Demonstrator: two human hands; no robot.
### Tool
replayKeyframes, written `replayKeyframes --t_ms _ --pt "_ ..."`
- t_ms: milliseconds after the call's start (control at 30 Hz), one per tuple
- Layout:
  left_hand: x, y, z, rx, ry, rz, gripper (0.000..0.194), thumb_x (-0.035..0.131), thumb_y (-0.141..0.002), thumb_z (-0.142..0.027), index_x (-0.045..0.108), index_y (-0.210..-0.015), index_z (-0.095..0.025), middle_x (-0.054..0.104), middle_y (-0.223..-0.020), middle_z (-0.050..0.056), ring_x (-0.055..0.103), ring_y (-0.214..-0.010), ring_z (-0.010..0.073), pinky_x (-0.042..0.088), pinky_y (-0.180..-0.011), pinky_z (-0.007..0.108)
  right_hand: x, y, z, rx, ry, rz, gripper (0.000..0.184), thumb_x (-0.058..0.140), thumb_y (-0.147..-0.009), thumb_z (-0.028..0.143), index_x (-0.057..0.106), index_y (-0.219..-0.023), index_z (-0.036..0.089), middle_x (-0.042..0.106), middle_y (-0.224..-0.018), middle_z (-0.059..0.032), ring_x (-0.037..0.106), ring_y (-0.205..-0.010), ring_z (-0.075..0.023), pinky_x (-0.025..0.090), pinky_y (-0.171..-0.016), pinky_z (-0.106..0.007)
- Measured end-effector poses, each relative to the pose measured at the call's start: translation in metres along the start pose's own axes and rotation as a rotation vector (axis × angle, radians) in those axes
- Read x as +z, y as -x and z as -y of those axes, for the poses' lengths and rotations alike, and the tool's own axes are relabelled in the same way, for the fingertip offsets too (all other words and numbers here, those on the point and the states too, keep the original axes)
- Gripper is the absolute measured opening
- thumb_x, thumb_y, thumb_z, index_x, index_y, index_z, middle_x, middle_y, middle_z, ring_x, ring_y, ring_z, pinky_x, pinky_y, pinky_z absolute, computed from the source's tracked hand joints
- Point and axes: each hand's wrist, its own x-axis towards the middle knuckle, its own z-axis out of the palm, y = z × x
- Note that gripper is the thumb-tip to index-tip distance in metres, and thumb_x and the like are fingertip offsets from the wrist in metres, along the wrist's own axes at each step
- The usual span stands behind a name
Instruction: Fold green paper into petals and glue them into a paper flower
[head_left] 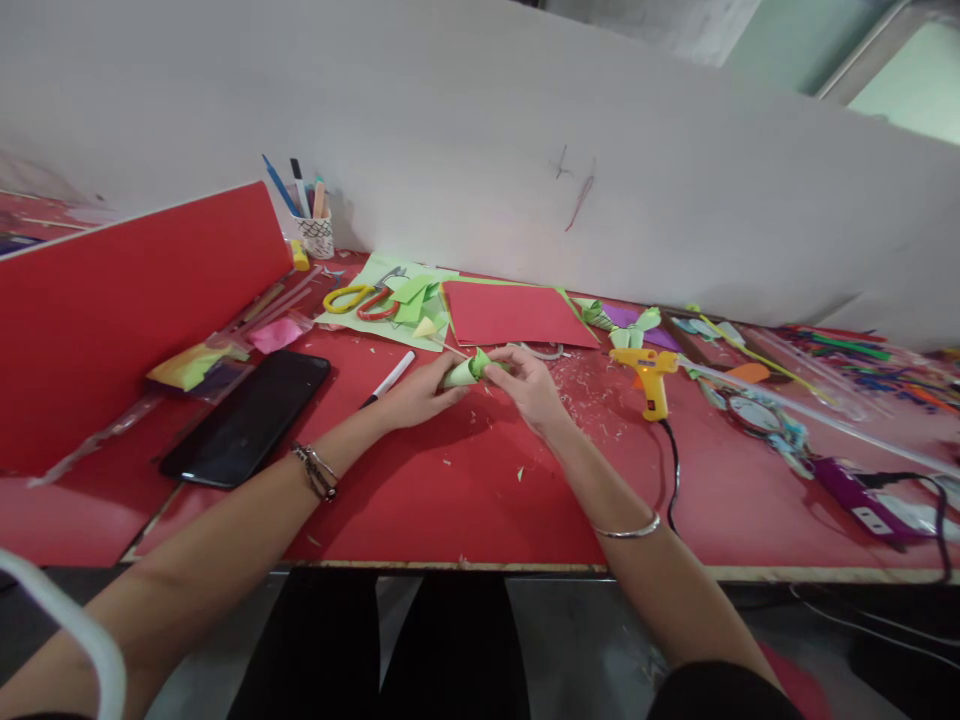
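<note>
Between my two hands, above the middle of the red tabletop, is a rolled and folded green paper piece (466, 372). My left hand (426, 390) grips its left side, with the fingers curled round it. On the right, my right hand (525, 384) pinches the folded end between thumb and fingers. A thin stick with a pale yellow paper tip (426, 328) slants out just beyond the left fingers; whether that hand holds it, I cannot tell. A capped white marker (390, 378) lies beside my left hand. Red paper sheets (517, 312) are stacked just beyond both hands.
A yellow glue gun (648, 380) stands at right, its black cord trailing to the table edge. Yellow and red-handled scissors (379, 308) lie on pale green paper. At left are a black phone (247, 415) and a pen cup (316, 236). A purple power strip (862, 505) sits front right.
</note>
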Motion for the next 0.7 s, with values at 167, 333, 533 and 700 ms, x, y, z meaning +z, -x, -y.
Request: replayKeyframes --t_ms 167,333,533,700 --pt "0.0039 -0.0009 0.0004 -0.046 0.000 -0.028 0.019 0.048 -0.081 -0.025 0.048 -0.096 -0.014 0.057 -0.082 0.004 0.051 -0.068 0.0137 0.040 -0.059 0.025 0.0017 0.0005 0.0014 -0.027 0.048 0.004 0.016 0.067 -0.067 0.032 0.059 -0.078 0.022 0.060 -0.076 0.0019 0.054 -0.066 -0.0100 0.043 -0.066 -0.026" --pt "0.0051 -0.0021 0.0026 -0.076 -0.066 -0.035 0.012 0.048 -0.080 -0.024 0.049 -0.087 -0.014 0.055 -0.072 0.002 0.049 -0.061 0.0135 0.036 -0.053 0.025 0.0020 -0.0002 0.0005 -0.108 0.076 0.026 0.021 0.064 -0.070 0.029 0.058 -0.090 0.024 0.058 -0.086 0.0000 0.055 -0.080 -0.0126 0.044 -0.072 -0.027" --pt "0.0034 -0.0023 0.0014 -0.054 -0.051 -0.050 0.005 0.048 -0.079 -0.020 0.049 -0.081 -0.016 0.054 -0.070 0.000 0.048 -0.059 0.0119 0.035 -0.053 0.023 0.0023 0.0031 0.0055 -0.180 0.186 0.079 0.016 0.055 -0.079 0.026 0.061 -0.094 0.026 0.059 -0.096 -0.0021 0.055 -0.087 -0.0138 0.046 -0.076 -0.029" --pt "0.0023 -0.0017 -0.0005 -0.045 -0.036 -0.051 0.005 0.047 -0.080 -0.019 0.049 -0.083 -0.016 0.053 -0.070 0.000 0.047 -0.060 0.0112 0.035 -0.055 0.023 0.0033 0.0044 0.0084 -0.227 0.222 0.066 0.013 0.056 -0.078 0.025 0.062 -0.090 0.023 0.060 -0.092 -0.0025 0.057 -0.086 -0.0140 0.047 -0.074 -0.028"
